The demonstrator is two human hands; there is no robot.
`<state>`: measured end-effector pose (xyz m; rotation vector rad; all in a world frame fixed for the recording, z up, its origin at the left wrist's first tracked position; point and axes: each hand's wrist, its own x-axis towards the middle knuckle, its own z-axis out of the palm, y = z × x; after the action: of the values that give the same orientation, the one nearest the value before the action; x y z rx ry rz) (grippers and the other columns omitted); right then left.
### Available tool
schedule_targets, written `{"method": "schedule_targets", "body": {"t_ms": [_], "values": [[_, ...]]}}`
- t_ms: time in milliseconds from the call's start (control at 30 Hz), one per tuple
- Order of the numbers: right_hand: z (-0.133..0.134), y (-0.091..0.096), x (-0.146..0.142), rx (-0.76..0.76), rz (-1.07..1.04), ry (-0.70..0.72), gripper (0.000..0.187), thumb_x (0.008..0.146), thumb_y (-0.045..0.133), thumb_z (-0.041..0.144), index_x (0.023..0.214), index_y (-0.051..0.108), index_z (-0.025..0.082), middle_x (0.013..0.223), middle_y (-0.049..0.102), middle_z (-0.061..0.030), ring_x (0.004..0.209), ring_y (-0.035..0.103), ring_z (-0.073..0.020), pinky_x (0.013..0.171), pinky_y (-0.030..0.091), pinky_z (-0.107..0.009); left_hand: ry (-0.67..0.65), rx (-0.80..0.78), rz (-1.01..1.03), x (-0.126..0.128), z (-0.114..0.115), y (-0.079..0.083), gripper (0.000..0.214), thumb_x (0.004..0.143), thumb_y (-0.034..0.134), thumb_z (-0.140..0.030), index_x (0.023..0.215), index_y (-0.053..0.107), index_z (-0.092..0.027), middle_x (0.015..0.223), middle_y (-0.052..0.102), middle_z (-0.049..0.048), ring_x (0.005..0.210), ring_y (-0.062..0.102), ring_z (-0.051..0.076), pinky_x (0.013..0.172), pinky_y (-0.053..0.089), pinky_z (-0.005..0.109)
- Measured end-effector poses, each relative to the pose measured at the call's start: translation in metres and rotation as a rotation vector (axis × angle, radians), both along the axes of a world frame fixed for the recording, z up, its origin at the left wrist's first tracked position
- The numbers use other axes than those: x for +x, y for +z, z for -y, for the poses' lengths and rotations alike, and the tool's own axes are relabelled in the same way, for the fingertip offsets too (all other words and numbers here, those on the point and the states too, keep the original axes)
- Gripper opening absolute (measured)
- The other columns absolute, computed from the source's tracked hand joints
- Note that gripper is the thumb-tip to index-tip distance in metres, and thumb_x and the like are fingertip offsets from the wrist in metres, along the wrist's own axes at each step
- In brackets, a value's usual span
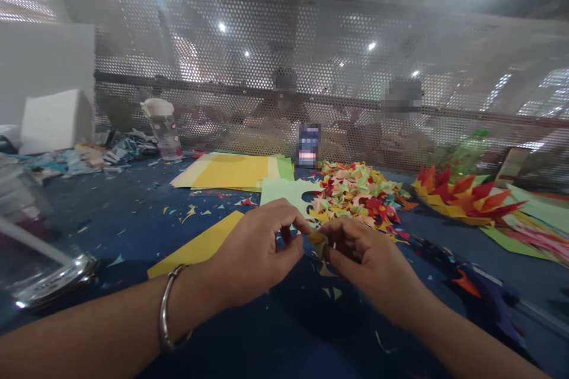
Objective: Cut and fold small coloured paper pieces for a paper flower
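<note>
A small folded paper piece [317, 239], yellow and green, sits between my two hands above the blue table. My right hand [367, 251] pinches it from the right with thumb and forefinger. From the other side my left hand [262, 246], with a metal bangle at its wrist, has curled fingers whose tips meet the paper's edge. Just beyond the fingers lie a pale green sheet [284, 189] with cut-out edges and a heap of small coloured paper pieces [355, 192]. A yellow sheet [195, 246] is partly under my left hand.
A dark blue glue gun [493, 308] lies at right, near a red, orange and yellow paper flower [466, 198]. Stacked sheets [231, 170] and a phone [309, 145] are at the back. At left are a clear jar [26, 207] and a cup [164, 130]. People sit behind the perforated screen.
</note>
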<state>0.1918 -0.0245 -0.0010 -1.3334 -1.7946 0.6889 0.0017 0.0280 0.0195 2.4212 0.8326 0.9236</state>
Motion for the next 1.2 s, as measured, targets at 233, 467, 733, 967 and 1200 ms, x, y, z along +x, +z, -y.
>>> {"method": "schedule_targets", "body": {"t_ms": [233, 467, 733, 967, 1200], "values": [[-0.0009, 0.0008, -0.0003, 0.005, -0.008, 0.012, 0.012, 0.082, 0.049, 0.014, 0.091, 0.054, 0.021, 0.078, 0.058, 0.0004, 0.066, 0.056, -0.0117, 0.056, 0.045, -0.024, -0.001, -0.002, 0.008, -0.0001, 0.0013, 0.0015, 0.011, 0.079, 0.053, -0.016, 0.084, 0.061, -0.021, 0.082, 0.058, -0.0007, 0.069, 0.054, 0.01, 0.065, 0.042, 0.023], [-0.0007, 0.0022, -0.0001, 0.007, -0.014, 0.015, 0.01, 0.083, 0.049, 0.016, 0.091, 0.053, 0.021, 0.078, 0.058, -0.0001, 0.067, 0.056, -0.012, 0.056, 0.044, -0.024, -0.001, 0.015, -0.011, 0.0002, 0.0014, 0.0013, 0.012, 0.079, 0.052, -0.015, 0.083, 0.061, -0.021, 0.082, 0.058, -0.0002, 0.07, 0.054, 0.01, 0.066, 0.042, 0.024], [-0.003, 0.0014, 0.0005, -0.001, -0.008, 0.006, 0.012, 0.083, 0.049, 0.015, 0.092, 0.054, 0.022, 0.076, 0.057, 0.001, 0.065, 0.056, -0.0121, 0.055, 0.045, -0.024, 0.006, 0.045, -0.015, 0.0004, 0.002, 0.0003, 0.013, 0.079, 0.051, -0.014, 0.084, 0.061, -0.02, 0.081, 0.058, -0.0007, 0.07, 0.054, 0.01, 0.064, 0.041, 0.024], [-0.0007, 0.001, 0.0004, -0.002, 0.006, 0.015, 0.012, 0.083, 0.05, 0.014, 0.091, 0.054, 0.023, 0.077, 0.057, 0.0023, 0.063, 0.054, -0.0112, 0.055, 0.044, -0.023, -0.006, -0.086, -0.025, 0.0011, 0.0007, -0.0013, 0.01, 0.077, 0.052, -0.018, 0.084, 0.06, -0.02, 0.077, 0.061, -0.0016, 0.065, 0.055, 0.01, 0.058, 0.041, 0.022], [-0.0004, 0.001, 0.0008, 0.012, 0.058, -0.008, 0.012, 0.084, 0.051, 0.016, 0.093, 0.055, 0.023, 0.076, 0.057, 0.0024, 0.06, 0.052, -0.0111, 0.053, 0.041, -0.023, -0.079, -0.296, -0.008, 0.0014, -0.0052, -0.0038, 0.011, 0.079, 0.053, -0.025, 0.084, 0.062, -0.019, 0.069, 0.062, -0.0019, 0.06, 0.053, 0.01, 0.056, 0.039, 0.022]]}}
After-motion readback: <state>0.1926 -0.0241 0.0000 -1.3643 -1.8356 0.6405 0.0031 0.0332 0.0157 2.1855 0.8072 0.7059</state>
